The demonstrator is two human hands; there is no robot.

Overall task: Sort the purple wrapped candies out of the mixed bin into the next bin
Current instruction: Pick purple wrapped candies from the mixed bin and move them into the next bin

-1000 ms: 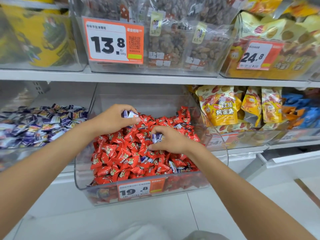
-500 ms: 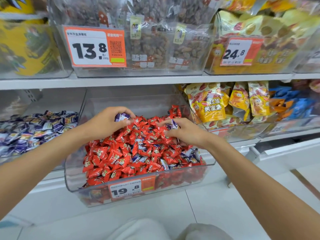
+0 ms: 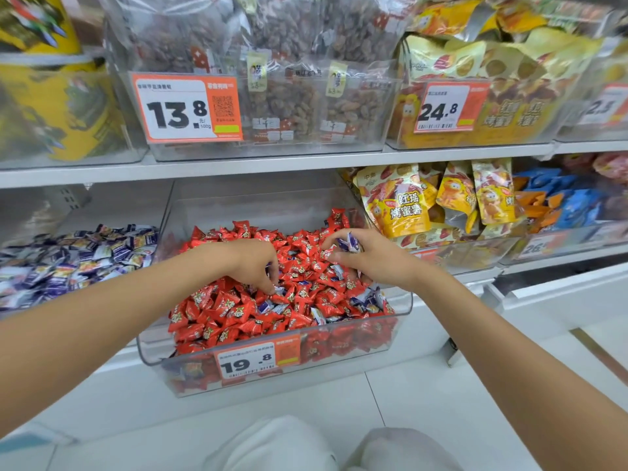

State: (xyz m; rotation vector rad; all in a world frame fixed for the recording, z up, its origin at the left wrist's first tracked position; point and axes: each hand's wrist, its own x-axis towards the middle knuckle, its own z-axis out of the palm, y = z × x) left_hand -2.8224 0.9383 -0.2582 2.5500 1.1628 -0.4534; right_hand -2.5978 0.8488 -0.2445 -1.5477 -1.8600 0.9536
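Left hand (image 3: 253, 263): I am reaching into the mixed bin (image 3: 406, 302) with my fingers curled downward, the tips digging among the red candies (image 3: 221, 300) near the middle of the heap. I cannot tell whether they are pinching anything.
Right hand (image 3: 373, 258): I am holding it just over the heap toward 2 o'clock, with thumb and fingers pinching a small clutch of purple candies (image 3: 350, 242).
Stray purple candies (image 3: 368, 297): a few are showing through the red at the 4 o'clock side of the heap, and more are lying just below my left fingertips.
Mixed bin: clear plastic, sitting on the lower shelf and wearing a price tag (image 3: 258, 362) that reads 19.8 at its 6 o'clock edge.
Next bin (image 3: 115, 209): sitting just beside the mixed bin at 9 o'clock and holding a purple-and-white pile (image 3: 78, 256) of wrapped candies.
Yellow snack packs (image 3: 401, 202): standing at 2 o'clock from the mixed bin, in the bin on its other side.
Upper shelf (image 3: 238, 168): running across at 12 o'clock and carrying clear bins of bagged brown snacks (image 3: 289, 96), one of them showing a 13.8 tag (image 3: 187, 108).
Knees (image 3: 278, 443): I am crouching, with pale trouser legs showing at 6 o'clock.
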